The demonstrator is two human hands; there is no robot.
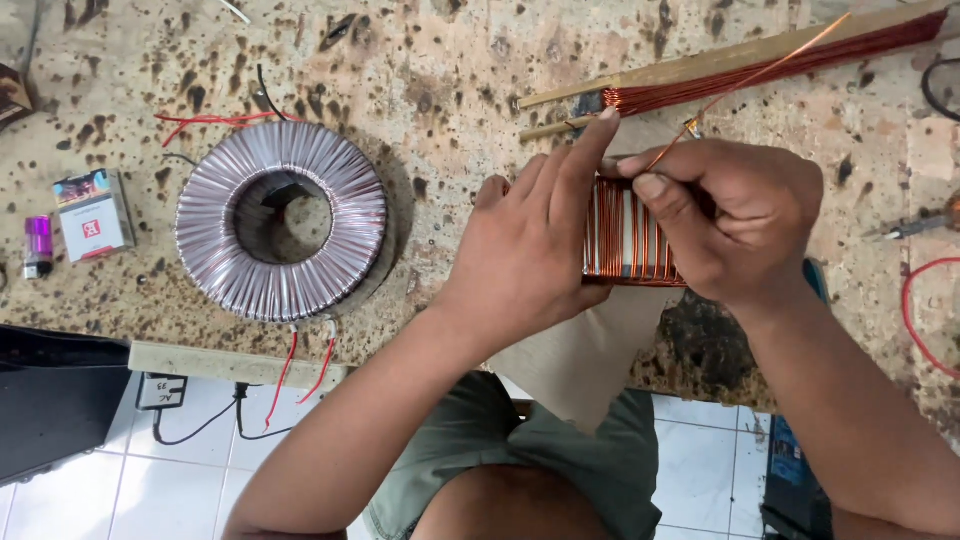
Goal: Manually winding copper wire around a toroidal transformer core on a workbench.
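The coil core [628,235] lies on the stained workbench [450,70], right of centre and near its front edge, held between both hands. Its visible face is pale, crossed by upright copper turns; the turns sit close at the left end and spaced toward the right, with pale strips showing between them. Both ends of the core are hidden by the hands.

The left hand [530,250] wraps the left end of the core, fingers closed round it, the index finger stretched far to touch the wooden winding stick [740,62]. The right hand [735,220] covers the right end, curled, thumb and fingers pinching the copper wire [745,82]. The wire runs taut from this pinch up and to the right, crossing the stick, which carries a long band of reddish copper winding.

To the left, well apart, a large wound ring transformer [282,220] lies flat, its winding pale and glossy, two red leads [300,362] hanging over the bench edge. Farther left lie a small printed carton [93,213] and a purple lighter [38,245]. A beige cloth [570,350] hangs over the near edge beneath the core.
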